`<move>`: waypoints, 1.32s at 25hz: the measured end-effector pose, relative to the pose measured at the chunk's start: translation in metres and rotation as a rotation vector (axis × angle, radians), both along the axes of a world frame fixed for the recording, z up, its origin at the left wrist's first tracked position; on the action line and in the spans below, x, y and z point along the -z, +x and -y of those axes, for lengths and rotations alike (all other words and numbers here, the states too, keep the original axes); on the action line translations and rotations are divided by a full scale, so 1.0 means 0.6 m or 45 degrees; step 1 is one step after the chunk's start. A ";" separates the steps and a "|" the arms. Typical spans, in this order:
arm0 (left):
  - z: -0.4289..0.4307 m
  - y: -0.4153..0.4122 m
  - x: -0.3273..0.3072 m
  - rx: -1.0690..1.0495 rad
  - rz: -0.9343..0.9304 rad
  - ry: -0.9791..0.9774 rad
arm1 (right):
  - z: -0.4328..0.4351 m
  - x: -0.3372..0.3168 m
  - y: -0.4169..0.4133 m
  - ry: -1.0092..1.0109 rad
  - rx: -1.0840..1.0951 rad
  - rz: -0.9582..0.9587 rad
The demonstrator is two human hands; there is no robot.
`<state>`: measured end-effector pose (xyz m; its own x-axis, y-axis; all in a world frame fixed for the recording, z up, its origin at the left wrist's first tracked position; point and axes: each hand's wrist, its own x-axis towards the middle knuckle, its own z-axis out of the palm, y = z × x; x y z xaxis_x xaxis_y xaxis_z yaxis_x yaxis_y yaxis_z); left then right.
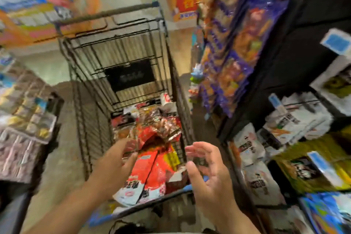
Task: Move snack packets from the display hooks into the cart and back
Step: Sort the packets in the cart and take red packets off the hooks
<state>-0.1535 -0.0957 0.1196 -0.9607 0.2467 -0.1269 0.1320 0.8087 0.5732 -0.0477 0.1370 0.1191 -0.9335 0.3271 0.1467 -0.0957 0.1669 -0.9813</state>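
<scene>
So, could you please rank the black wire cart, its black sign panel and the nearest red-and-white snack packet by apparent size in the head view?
1. Black wire cart: clearly largest.
2. Red-and-white snack packet and black sign panel: look roughly alike; the packet lies nearer the camera, so I leave them unranked.

Both bare forearms reach forward, side by side. The bare left hand [114, 163] has its back up and its fingers stretched ahead; blur hides its grip. The bare right hand [207, 173] is spread, palm turned left, fingers gently curved.
</scene>
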 end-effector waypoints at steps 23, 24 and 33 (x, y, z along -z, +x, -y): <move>0.320 -0.096 0.178 0.449 0.033 -0.305 | 0.339 0.219 -0.062 0.702 0.082 0.727; 0.313 -0.101 0.172 0.446 0.043 -0.336 | 0.336 0.220 -0.062 0.691 0.092 0.735; 0.255 -0.190 0.125 0.344 0.354 -0.207 | 0.317 0.209 -0.083 0.480 0.067 0.883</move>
